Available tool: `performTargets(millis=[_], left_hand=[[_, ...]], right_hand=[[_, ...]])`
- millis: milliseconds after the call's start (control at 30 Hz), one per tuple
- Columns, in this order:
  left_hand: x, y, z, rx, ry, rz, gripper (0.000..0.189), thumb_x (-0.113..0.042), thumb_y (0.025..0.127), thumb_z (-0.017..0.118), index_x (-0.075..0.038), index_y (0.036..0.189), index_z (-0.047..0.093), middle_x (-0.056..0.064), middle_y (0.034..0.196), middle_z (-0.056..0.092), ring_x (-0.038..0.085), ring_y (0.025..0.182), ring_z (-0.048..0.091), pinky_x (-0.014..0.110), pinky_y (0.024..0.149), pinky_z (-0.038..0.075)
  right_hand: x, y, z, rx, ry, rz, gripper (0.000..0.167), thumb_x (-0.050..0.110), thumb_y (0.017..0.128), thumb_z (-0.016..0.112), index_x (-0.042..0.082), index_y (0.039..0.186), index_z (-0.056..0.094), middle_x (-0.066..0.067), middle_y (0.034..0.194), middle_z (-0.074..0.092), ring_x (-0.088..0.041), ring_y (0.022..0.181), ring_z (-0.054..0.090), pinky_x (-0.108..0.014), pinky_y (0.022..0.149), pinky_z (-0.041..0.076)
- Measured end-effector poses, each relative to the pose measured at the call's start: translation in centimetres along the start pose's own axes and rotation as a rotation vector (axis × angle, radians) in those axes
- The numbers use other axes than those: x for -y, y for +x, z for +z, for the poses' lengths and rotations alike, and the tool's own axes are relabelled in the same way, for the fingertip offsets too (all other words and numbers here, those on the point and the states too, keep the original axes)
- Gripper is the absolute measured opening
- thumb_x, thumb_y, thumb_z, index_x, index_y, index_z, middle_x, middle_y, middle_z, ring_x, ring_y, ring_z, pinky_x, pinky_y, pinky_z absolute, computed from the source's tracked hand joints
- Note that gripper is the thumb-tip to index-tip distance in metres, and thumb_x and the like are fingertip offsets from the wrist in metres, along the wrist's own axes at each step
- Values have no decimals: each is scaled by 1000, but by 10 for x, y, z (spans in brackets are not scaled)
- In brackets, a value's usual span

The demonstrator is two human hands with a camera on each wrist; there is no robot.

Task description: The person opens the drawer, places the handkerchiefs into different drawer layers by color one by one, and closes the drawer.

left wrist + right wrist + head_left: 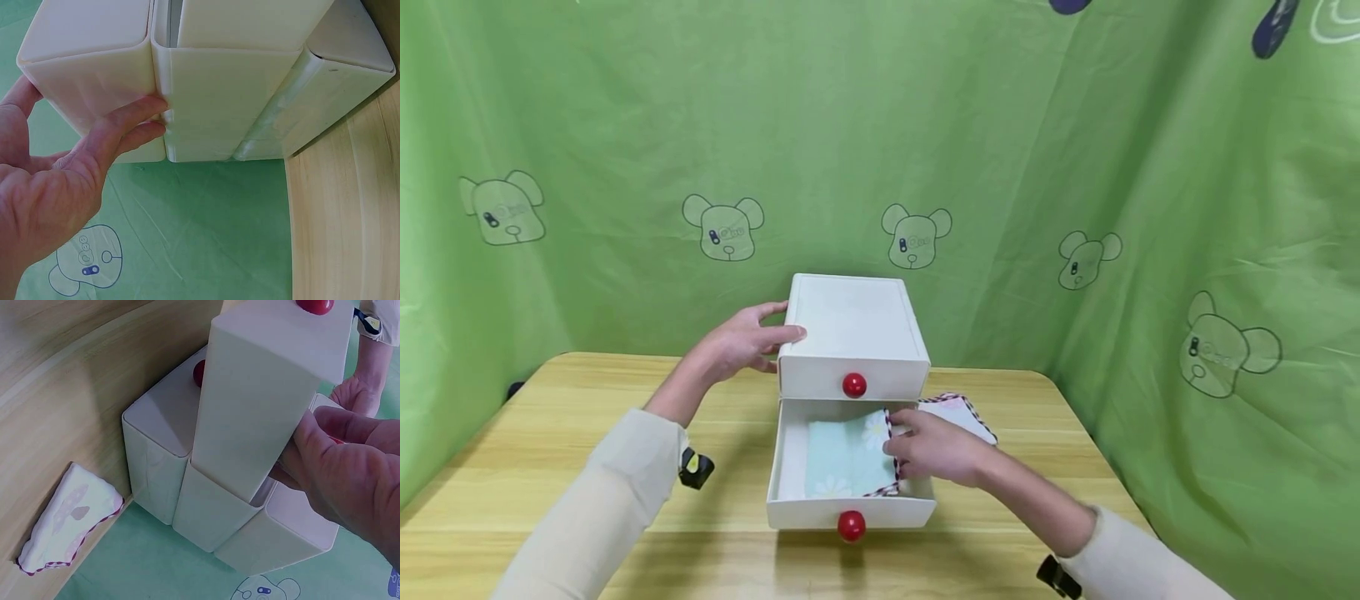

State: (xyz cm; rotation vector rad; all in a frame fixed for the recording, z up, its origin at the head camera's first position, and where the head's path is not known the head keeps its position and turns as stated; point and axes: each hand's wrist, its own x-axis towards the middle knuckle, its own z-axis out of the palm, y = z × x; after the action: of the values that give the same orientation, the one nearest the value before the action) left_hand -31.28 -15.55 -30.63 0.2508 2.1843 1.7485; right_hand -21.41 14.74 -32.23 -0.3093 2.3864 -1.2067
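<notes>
Smooth, glossy white plastic forms the boxy, round-cornered drawer unit (pixel 853 317), fitted with spherical red knobs (pixel 854 385). It stands on a wood-grained table (pixel 1037 400) before a creased green curtain (pixel 820 125) printed with cartoon animal heads. The lower drawer seen from the head is pulled out toward 6 o'clock. Inside it lies the pale aqua cloth (pixel 842 458), soft and flat, daisy-patterned, with a dark-and-white trim along its 3 o'clock edge. The right hand (pixel 943 448) bends its fingers at that edge; whether they pinch it cannot be told. At 9 o'clock, the left hand (pixel 748 340) is spread against the unit, thumb on top. A white cloth (pixel 958 415) with similar trim lies at the drawer's 2 o'clock.
</notes>
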Motion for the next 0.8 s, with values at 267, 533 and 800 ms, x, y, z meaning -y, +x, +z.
performTargets(millis=[267,533,800], left_hand=[[0,0,0,-1,3,2,93,-28,98,67,-13,164,3,25,154,44,44,140,47,53,108,51],[-1,1,0,1,-1,4,94,-28,98,67,-13,164,3,25,152,47,43,138,49,53,108,52],[0,0,1,-2,6,3,93,-28,98,67,-13,164,3,25,153,46,44,139,48,53,108,52]], right_hand=[[-2,4,1,20,6,12,67,15,96,64,-11,150,36,-28,144,53,-22,98,67,-42,89,61],[2,-3,-8,29,-44,-26,64,18,96,64,-12,147,40,-26,141,56,-30,119,62,-38,89,61],[5,-8,-10,34,-67,-27,67,24,99,63,-8,152,35,-21,139,60,-27,121,64,-45,103,56]])
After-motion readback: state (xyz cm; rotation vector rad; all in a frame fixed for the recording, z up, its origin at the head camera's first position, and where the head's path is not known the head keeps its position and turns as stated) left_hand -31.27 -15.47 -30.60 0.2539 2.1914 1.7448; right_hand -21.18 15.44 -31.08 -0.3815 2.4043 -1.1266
